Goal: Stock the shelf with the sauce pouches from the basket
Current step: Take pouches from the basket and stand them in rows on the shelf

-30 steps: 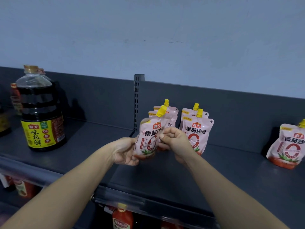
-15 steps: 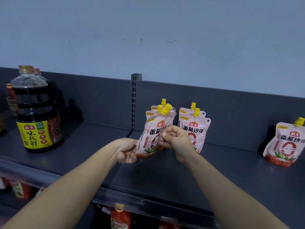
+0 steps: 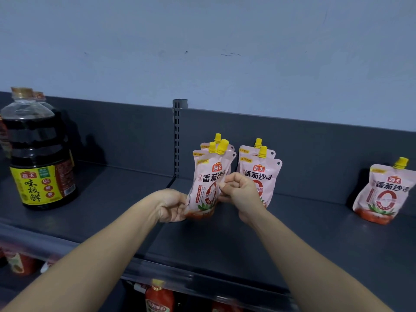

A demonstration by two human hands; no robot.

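The left hand (image 3: 171,206) and right hand (image 3: 242,194) each clamp a grip on a side edge of the sauce pouch (image 3: 208,183), upright on the shelf (image 3: 225,239); likely light, squashy, best held by its seams

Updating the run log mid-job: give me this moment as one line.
step: placing pouch | left hand: holds its left edge | right hand: pinches its right edge | spot: shelf, before left stack

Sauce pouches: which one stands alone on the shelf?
The far-right pouch, apart from the rest; the other pouches crowd together near the upright post.
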